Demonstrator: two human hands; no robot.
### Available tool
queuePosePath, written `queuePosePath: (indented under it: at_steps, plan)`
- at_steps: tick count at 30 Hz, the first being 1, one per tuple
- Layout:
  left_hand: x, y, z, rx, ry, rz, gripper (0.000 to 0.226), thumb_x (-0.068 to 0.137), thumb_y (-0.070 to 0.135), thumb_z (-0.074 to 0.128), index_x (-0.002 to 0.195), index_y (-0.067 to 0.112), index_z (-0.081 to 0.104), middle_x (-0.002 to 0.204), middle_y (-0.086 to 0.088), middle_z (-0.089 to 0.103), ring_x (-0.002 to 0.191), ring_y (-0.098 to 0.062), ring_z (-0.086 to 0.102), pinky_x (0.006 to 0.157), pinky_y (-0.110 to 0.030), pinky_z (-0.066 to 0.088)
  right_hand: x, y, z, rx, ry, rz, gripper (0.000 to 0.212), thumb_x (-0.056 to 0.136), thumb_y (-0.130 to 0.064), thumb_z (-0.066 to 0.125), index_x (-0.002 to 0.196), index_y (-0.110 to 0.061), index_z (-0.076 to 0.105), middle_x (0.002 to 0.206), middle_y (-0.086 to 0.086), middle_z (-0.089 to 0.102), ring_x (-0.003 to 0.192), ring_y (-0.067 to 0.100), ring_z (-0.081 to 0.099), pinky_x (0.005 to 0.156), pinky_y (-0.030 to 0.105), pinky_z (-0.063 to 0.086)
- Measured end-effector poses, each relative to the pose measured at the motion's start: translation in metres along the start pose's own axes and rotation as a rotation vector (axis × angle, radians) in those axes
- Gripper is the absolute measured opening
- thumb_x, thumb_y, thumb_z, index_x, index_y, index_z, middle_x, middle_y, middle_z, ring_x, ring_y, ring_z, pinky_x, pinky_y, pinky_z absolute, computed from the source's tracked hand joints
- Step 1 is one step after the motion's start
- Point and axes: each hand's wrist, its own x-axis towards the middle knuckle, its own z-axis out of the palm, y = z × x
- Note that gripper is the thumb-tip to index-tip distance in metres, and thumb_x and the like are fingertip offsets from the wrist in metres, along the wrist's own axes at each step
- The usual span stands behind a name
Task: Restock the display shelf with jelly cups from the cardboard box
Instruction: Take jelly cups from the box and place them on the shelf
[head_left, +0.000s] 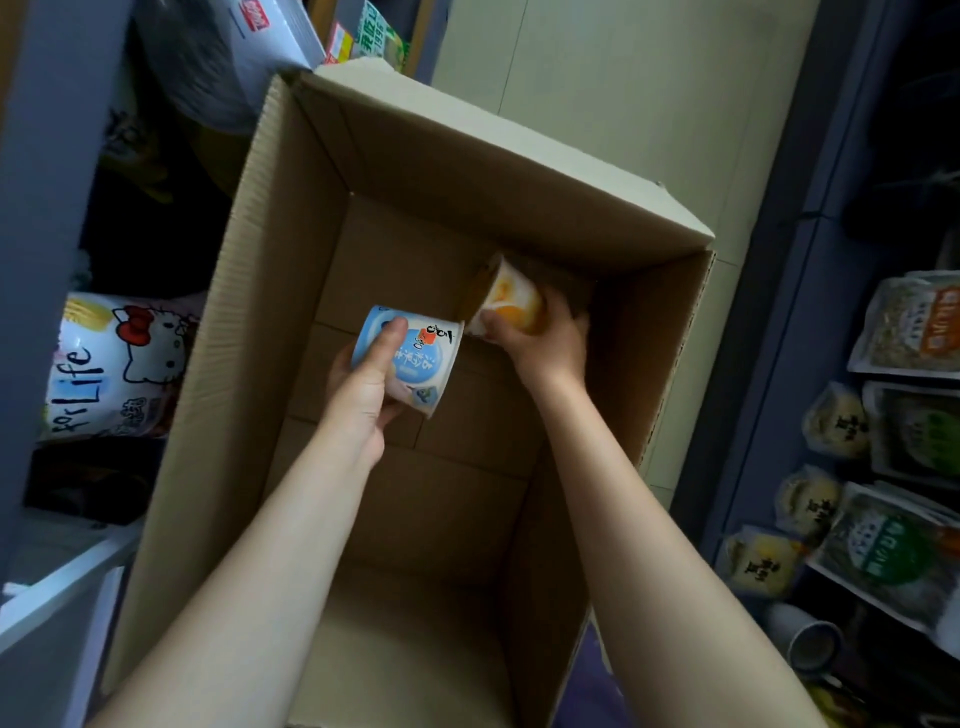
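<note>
Inside the cardboard box (270, 291), two jelly cups are being gripped near its far end. The blue jelly cup (410, 358) is being held by the left hand (363, 389), thumb laid across its side. The orange jelly cup (511, 301), tilted against the box's far right corner, is being clasped by the right hand (545, 343). No other cups are being seen in the box, so these are judged to be the last. Placing on the display shelf (779, 291), to the right of the box, is not yet done.

Open cardboard box (270, 291), flaps up. Inside: blue-labelled jelly cup (415, 358), tilted; orange jelly cup (511, 301), tilted, near the far right corner.
</note>
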Motion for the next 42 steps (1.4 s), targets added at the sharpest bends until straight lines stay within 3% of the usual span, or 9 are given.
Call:
queuePosePath:
  at_steps: [5, 8, 17, 22, 25, 28, 32, 37, 42]
  plan:
    - [0.003, 0.001, -0.005, -0.006, 0.063, 0.018, 0.053, 0.076, 0.036, 0.082, 0.122, 0.023, 0.059, 0.1, 0.001, 0.076, 0.085, -0.014, 0.075, 0.085, -0.041, 0.058, -0.002, 0.002, 0.025, -0.039, -0.035, -0.017, 0.086, 0.066, -0.057, 0.084, 0.128, -0.012, 0.048, 0.139, 0.011, 0.047, 0.125, 0.029, 0.051, 0.1, 0.044, 0.049]
    - [0.007, -0.001, -0.013, 0.021, 0.097, 0.038, 0.061, 0.074, 0.038, 0.084, 0.127, 0.023, 0.058, 0.104, 0.0, 0.075, 0.091, -0.017, 0.074, 0.09, -0.045, 0.057, -0.003, 0.002, 0.034, 0.07, -0.144, -0.01, 0.084, 0.068, -0.044, 0.087, 0.132, -0.011, 0.044, 0.127, 0.004, 0.058, 0.111, 0.018, 0.058, 0.089, 0.032, 0.051]
    - [0.012, -0.009, -0.025, -0.027, 0.141, 0.116, 0.069, 0.07, 0.041, 0.086, 0.127, 0.017, 0.055, 0.11, -0.007, 0.074, 0.094, -0.019, 0.074, 0.087, -0.039, 0.059, -0.018, 0.001, 0.036, 0.266, -0.175, 0.098, 0.066, 0.069, -0.041, 0.088, 0.117, -0.015, 0.051, 0.105, -0.004, 0.064, 0.092, 0.01, 0.064, 0.077, 0.026, 0.054]
    - [-0.023, -0.017, -0.03, -0.199, 0.064, 0.068, 0.08, 0.065, 0.053, 0.08, 0.132, 0.018, 0.054, 0.116, -0.006, 0.073, 0.098, -0.02, 0.073, 0.073, -0.033, 0.056, -0.066, 0.005, 0.004, 0.333, -0.189, -0.002, 0.056, 0.07, -0.043, 0.086, 0.113, -0.02, 0.058, 0.101, -0.007, 0.07, 0.089, 0.007, 0.07, 0.075, 0.024, 0.058]
    - [-0.063, -0.027, -0.038, -0.293, 0.021, 0.08, 0.045, 0.09, 0.042, 0.065, 0.128, 0.019, 0.06, 0.112, -0.003, 0.075, 0.096, -0.017, 0.073, 0.071, -0.029, 0.055, -0.101, 0.004, -0.026, 0.335, -0.292, -0.098, 0.053, 0.073, -0.043, 0.084, 0.115, -0.022, 0.061, 0.102, -0.006, 0.073, 0.091, 0.008, 0.071, 0.073, 0.022, 0.057]
    - [-0.119, -0.03, -0.051, -0.387, 0.052, 0.154, 0.055, 0.083, 0.04, 0.069, 0.132, 0.018, 0.057, 0.117, -0.007, 0.072, 0.094, -0.019, 0.072, 0.062, -0.027, 0.055, -0.136, -0.01, -0.061, 0.308, -0.421, -0.216, 0.064, 0.073, -0.037, 0.085, 0.126, -0.022, 0.051, 0.112, -0.005, 0.068, 0.095, 0.006, 0.069, 0.079, 0.025, 0.058]
    - [-0.223, -0.033, -0.07, -0.542, 0.058, 0.227, 0.035, 0.085, 0.037, 0.066, 0.116, 0.021, 0.065, 0.115, -0.008, 0.073, 0.094, -0.022, 0.071, 0.078, -0.034, 0.052, -0.196, -0.046, -0.116, 0.2, -0.56, -0.412, 0.071, 0.063, -0.041, 0.091, 0.117, -0.025, 0.048, 0.111, 0.0, 0.065, 0.096, 0.009, 0.067, 0.082, 0.031, 0.058]
    - [-0.353, -0.052, -0.121, -0.731, 0.165, 0.377, 0.029, 0.09, 0.035, 0.062, 0.114, 0.019, 0.062, 0.101, -0.006, 0.076, 0.081, -0.021, 0.072, 0.073, -0.034, 0.052, -0.294, -0.088, -0.165, 0.239, -0.765, -0.668, 0.055, 0.071, -0.027, 0.082, 0.116, -0.013, 0.056, 0.1, -0.002, 0.073, 0.095, 0.008, 0.069, 0.075, 0.02, 0.054]
    - [-0.461, -0.077, -0.184, -0.844, 0.143, 0.538, 0.026, 0.096, 0.028, 0.048, 0.113, 0.013, 0.061, 0.092, -0.007, 0.076, 0.074, -0.02, 0.073, 0.071, -0.034, 0.052, -0.412, -0.111, -0.16, 0.243, -1.068, -0.825, 0.062, 0.076, -0.038, 0.077, 0.127, -0.011, 0.055, 0.122, 0.013, 0.067, 0.116, 0.032, 0.064, 0.095, 0.049, 0.052]
